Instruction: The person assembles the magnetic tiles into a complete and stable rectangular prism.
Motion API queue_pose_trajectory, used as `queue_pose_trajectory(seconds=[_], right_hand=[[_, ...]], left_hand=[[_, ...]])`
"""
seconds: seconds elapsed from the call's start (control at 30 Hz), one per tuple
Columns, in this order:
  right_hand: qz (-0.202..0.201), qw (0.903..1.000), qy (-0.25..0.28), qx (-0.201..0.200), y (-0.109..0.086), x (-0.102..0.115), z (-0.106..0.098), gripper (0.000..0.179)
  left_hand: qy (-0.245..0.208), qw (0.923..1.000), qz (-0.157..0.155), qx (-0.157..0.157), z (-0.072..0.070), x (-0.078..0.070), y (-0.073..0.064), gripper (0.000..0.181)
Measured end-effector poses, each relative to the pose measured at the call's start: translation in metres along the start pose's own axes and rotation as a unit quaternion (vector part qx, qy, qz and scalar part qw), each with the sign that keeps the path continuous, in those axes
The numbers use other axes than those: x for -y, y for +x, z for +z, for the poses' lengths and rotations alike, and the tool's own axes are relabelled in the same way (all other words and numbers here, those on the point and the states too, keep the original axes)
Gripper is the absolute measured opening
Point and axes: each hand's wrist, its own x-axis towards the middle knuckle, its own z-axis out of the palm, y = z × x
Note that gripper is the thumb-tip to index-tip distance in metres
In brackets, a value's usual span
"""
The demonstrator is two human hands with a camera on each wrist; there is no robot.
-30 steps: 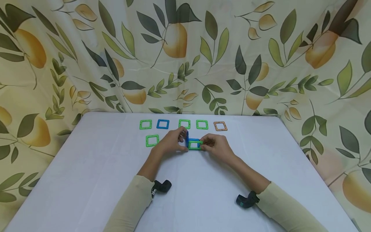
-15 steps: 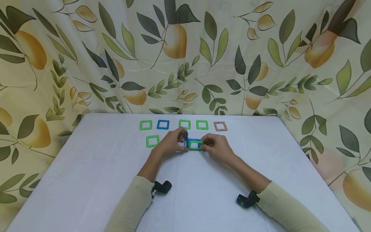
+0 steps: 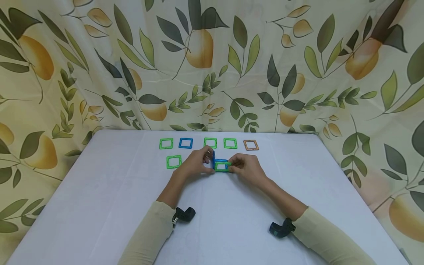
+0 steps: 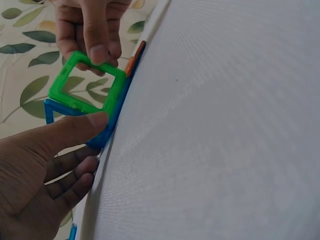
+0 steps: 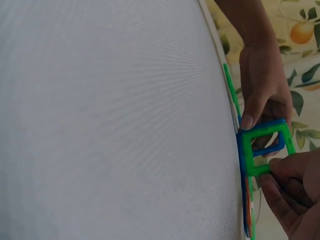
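Note:
Square frame-shaped magnetic tiles stand joined in the middle of the table. My left hand (image 3: 196,162) grips a blue tile (image 3: 213,159) that stands upright on the left, the thumb at its front corner. My right hand (image 3: 247,167) pinches a green tile (image 5: 247,154) by its edge between thumb and fingers. This green tile is at the front of the group, leaning slightly in the head view, its corner beside the left thumb (image 4: 97,120). More blue frame (image 3: 221,160) shows behind it. The right fingers partly hide the group's right side.
Along the far part of the white table (image 3: 205,221) lie flat tiles in a row: green (image 3: 166,139), blue (image 3: 186,138), two more green, and orange (image 3: 251,148). Another green tile (image 3: 173,168) lies left of the left hand. A leaf-and-fruit patterned curtain (image 3: 212,88) hangs behind.
The green tile's upper edge has tipped slightly, so its frame looks flatter in the head view. Both hands keep their places and grips.

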Motion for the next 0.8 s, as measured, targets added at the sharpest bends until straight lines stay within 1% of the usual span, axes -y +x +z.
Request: queue_pose_trajectory(seconds=[0.27,0.5,0.8], right_hand=[[0.009,0.9999,0.003,0.004,-0.0006,0.0017,0.0005,0.013],[0.017,0.9998,-0.002,0.009,-0.0002,0.0057,-0.0005,0.014],[0.016,0.9998,-0.002,0.011,-0.0007,0.0049,-0.0009,0.014]], left_hand=[[0.001,1.0,-0.007,-0.002,0.001,-0.0002,0.0001,0.063],[-0.001,1.0,-0.002,-0.003,0.0,-0.0001,-0.0006,0.062],[-0.002,1.0,-0.001,0.0,-0.0012,-0.0031,-0.0018,0.063]])
